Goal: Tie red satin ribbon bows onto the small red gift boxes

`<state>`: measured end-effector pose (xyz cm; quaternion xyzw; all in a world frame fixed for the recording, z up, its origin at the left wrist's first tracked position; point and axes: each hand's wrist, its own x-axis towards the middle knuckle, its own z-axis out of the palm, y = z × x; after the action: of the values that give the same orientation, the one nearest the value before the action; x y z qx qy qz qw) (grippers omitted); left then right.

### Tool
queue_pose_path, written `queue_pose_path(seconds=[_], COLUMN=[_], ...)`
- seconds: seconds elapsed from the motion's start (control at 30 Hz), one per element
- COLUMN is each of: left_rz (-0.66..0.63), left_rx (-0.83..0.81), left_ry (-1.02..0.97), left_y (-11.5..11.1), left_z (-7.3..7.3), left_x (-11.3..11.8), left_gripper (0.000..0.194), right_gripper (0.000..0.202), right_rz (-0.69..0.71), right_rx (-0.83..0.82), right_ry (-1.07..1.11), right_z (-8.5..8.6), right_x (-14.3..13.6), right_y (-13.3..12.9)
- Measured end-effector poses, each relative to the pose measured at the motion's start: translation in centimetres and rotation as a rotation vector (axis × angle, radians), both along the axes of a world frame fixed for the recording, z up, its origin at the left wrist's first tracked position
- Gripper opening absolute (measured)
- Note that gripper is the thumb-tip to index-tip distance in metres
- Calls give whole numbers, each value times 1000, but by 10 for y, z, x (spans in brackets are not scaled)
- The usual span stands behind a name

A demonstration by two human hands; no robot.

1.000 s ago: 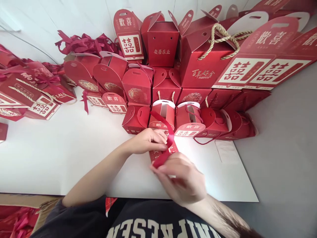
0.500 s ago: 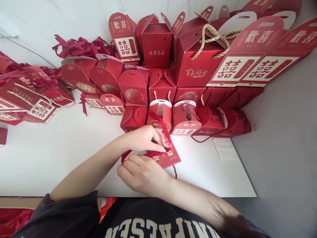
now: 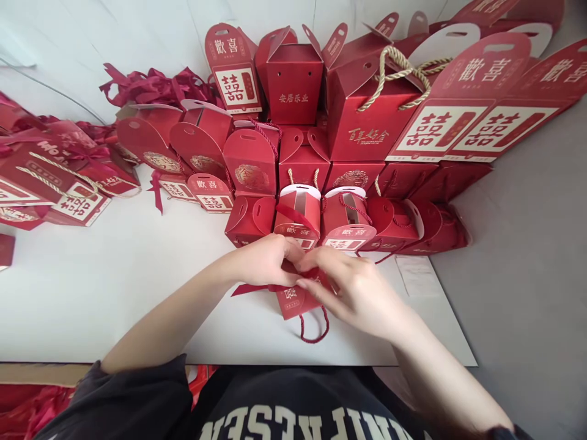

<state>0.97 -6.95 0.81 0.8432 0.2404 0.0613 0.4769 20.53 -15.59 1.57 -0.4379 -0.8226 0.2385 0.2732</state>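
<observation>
A small red gift box (image 3: 291, 304) lies before me on the white table, partly covered by both hands. My left hand (image 3: 270, 260) is closed over its upper side, pinching dark red ribbon (image 3: 251, 288) whose tail sticks out to the left. Another stretch of that ribbon arches up behind the fingers. From the right, my right hand (image 3: 351, 281) meets the left one, its thumb and fingertips pinched together at the ribbon over the box. The exact spot where the fingers meet is hidden. A twisted red cord loop (image 3: 315, 339) hangs out from the box toward me.
Stacked red gift boxes (image 3: 250, 162) line the back of the table (image 3: 114, 287). Finished-looking boxes with bows (image 3: 87, 162) sit at left, and a heap of ribbons (image 3: 160, 88) lies behind. A white paper slip (image 3: 416, 275) is near the right edge, beside a grey wall (image 3: 527, 263).
My right hand has swung from the box's left side to its right and now meets my left hand at the ribbon. The box has turned, and its cord loop shows more fully.
</observation>
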Motion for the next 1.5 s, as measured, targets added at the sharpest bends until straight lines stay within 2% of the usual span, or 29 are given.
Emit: queue_pose_path(seconds=[0.07, 0.17, 0.33, 0.47, 0.57, 0.67, 0.83, 0.93, 1.13, 1.23, 1.33, 1.5], left_rz=[11, -12, 83, 99, 105, 106, 97, 93, 167, 202, 277, 325], left_rx=[27, 83, 223, 191, 72, -150, -594, -685, -593, -445, -306, -263], left_ry=[23, 39, 112, 207, 261, 323, 342, 327, 321, 262, 283, 258], left_y=[-1, -3, -13, -19, -17, -10, 8, 15, 10, 0, -11, -19], left_z=[3, 7, 18, 31, 38, 39, 26, 18, 18, 20, 22, 14], left_x=[1, 2, 1, 0, 0, 1, 1, 1, -3, -3, -2, 2], left_gripper=[9, 11, 11, 14, 16, 18, 18, 22, 24, 25, 25, 21], right_gripper=[14, 9, 7, 6, 7, 6, 4, 4, 9, 11, 12, 13], right_rz=[-31, -32, -9, -47, -63, -58, 9, 94, 151, 132, 120, 107], right_rx=[-112, -242, -245, -206, -110, 11, 183, 230, 223, 202, 182, 151], right_ry=[-19, 29, 169, 255, 265, 267, 229, 149, 43, 38, 25, 63], right_z=[-2, -9, -20, -25, -28, -30, -35, -37, -41, -42, -42, -45], right_x=[11, 17, 20, 18, 16, 14, 13, 11, 9, 11, 11, 12], right_y=[6, 15, 20, 17, 15, 14, 7, 2, -5, -6, -6, -8])
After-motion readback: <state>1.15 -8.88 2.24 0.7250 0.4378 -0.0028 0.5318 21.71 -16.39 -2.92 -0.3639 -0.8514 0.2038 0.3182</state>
